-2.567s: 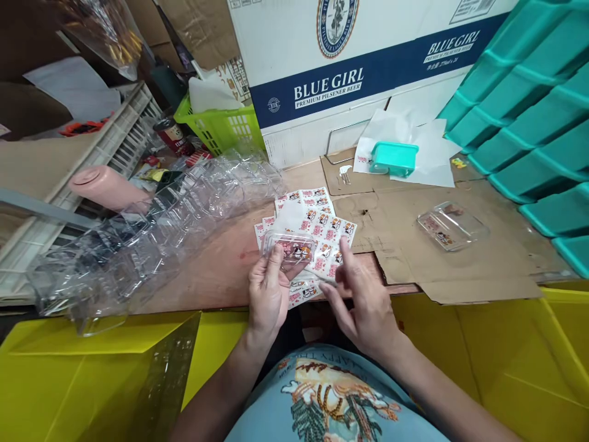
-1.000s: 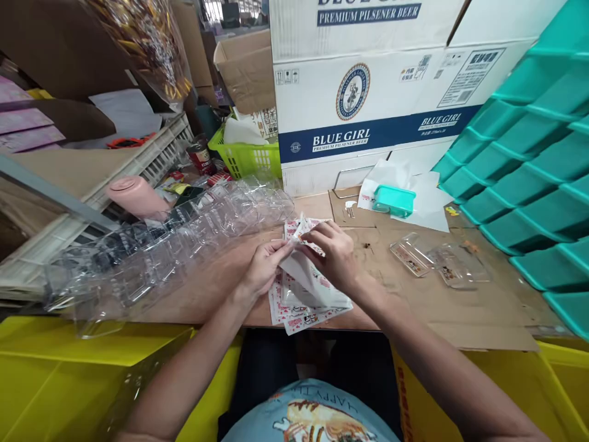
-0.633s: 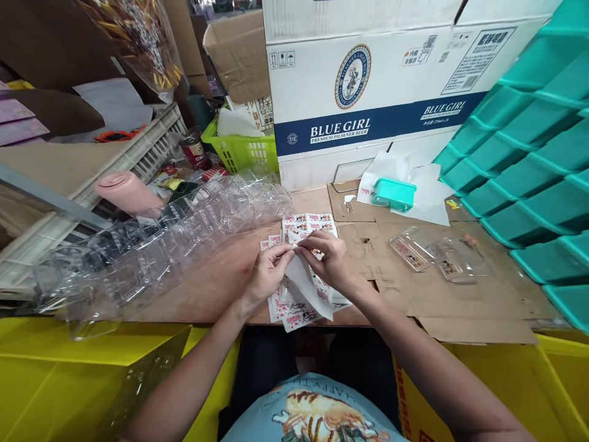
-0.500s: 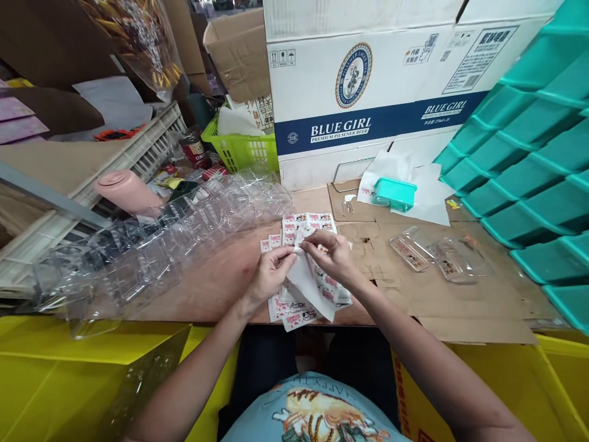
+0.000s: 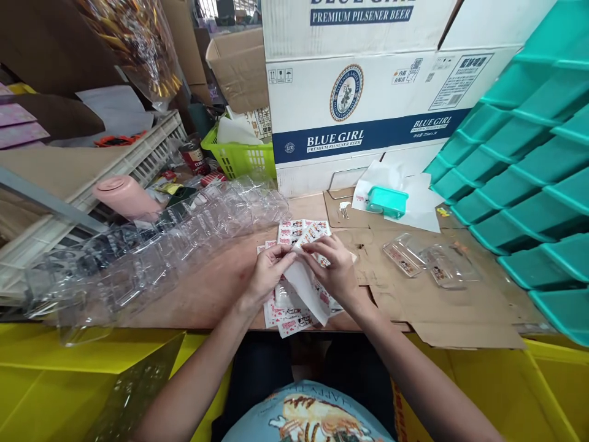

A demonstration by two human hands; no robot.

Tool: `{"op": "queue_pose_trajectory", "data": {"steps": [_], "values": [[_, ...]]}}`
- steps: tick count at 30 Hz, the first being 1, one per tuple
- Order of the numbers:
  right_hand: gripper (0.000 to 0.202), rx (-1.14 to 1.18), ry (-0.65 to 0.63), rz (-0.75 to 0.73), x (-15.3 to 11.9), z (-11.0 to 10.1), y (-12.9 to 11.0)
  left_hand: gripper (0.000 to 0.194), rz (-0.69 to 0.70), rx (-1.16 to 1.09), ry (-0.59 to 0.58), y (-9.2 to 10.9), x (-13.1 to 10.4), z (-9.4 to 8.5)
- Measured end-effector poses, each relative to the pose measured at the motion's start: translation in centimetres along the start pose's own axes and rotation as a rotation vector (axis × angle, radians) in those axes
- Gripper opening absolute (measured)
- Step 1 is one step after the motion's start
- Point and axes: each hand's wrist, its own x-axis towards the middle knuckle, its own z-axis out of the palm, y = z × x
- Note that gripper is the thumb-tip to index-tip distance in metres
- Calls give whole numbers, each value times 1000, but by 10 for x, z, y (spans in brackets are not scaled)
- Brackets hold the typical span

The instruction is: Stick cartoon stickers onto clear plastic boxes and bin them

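My left hand [image 5: 270, 270] pinches the edge of a sticker sheet [image 5: 304, 288], whose white backing hangs down toward me. Close beside it, my right hand [image 5: 335, 265] has its fingertips closed at the same fold of the sheet. Printed stickers with small cartoon figures show on the upper part, above the fingers. Underneath lie more printed sticker sheets [image 5: 294, 322], stacked unevenly on the wooden tabletop. Whether a single sticker is between the right fingertips is hidden.
Clear plastic boxes [image 5: 151, 264] are lined up on the left. Two clear lids with stickers [image 5: 405, 256] lie on cardboard at right. A teal container [image 5: 387, 201] sits on white paper behind them. Stacked teal containers [image 5: 543, 202] rise at far right; a white beer carton [image 5: 359, 98] stands behind.
My right hand has turned slightly, its fingers now covering more of the fold. More of the sheet's printed top shows above the hands. The camera view has tilted up a little.
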Motion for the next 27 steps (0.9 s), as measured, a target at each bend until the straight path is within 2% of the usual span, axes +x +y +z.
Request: {"op": "queue_pose_trajectory", "data": {"steps": [4,9,13,16,17,19,20,21,22,23,25,26,27], "values": [[15,-85,-16,-60,-7,5,-2,22,-37,-88,-5,1,-9,7],[18,-44,-52,-31,-5,2,-7,17,49,-21,-17,-2,-15,9],[17,296,39,291,-4,5,4,20,0,-27,-38,-7,-13,6],[25,431,159,458,-1,1,23,23,-35,75,24,-13,-8,-5],[27,438,207,475,0,-3,29,24,9,175,78,-13,-7,-9],[28,457,322,493,5,-10,34,32,186,432,234,-11,-7,-12],[27,450,371,486,7,-14,34,34,279,542,295,-8,-9,-9],[25,423,405,462,8,-16,31,34,335,601,304,-4,-11,-4],[23,370,422,419,9,-18,27,30,334,589,249,2,-14,4],[19,291,419,355,9,-19,22,29,274,499,136,8,-18,13],[11,95,364,171,5,-18,10,49,59,159,-151,18,-23,32],[6,4,320,66,1,-18,5,61,-41,-31,-254,22,-24,40],[5,-75,267,-32,-4,-17,1,71,-113,-195,-303,25,-24,46]]}}
